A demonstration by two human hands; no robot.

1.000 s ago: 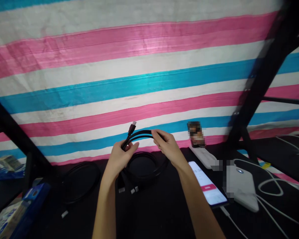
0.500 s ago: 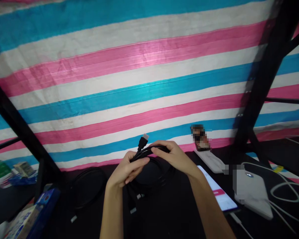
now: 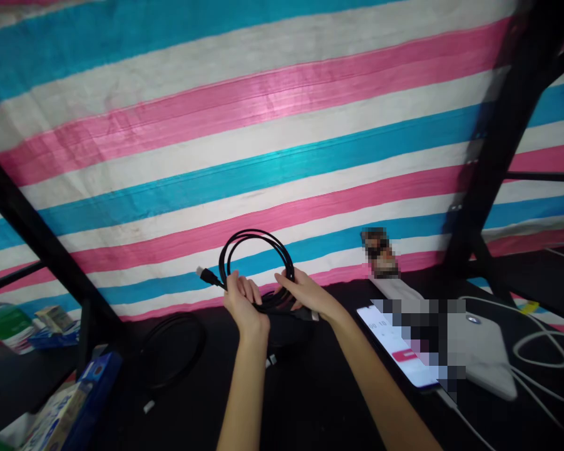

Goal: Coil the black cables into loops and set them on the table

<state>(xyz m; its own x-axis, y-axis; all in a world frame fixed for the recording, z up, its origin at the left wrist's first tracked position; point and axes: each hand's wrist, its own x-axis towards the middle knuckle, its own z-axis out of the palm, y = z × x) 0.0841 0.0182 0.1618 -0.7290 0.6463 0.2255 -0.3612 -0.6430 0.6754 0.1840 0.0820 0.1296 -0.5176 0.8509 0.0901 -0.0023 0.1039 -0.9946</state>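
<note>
A looped black cable (image 3: pixel 290 266) is held up over the table (image 3: pixel 310 401), before a striped sheet (image 3: pixel 263 125), its lower left closed in the grip of the left hand (image 3: pixel 246 307), its right side pinched by the right hand (image 3: pixel 310 294). One plug (image 3: pixel 210 276) is seen jutting out left of the loops. Light, springy handling is to be expected, with loops likely to be sprung apart if loosely held; the gathered strands, not the plug, are best grasped. At left, another coil (image 3: pixel 204 341) is seen; at right, a lit phone (image 3: pixel 397 344).
</note>
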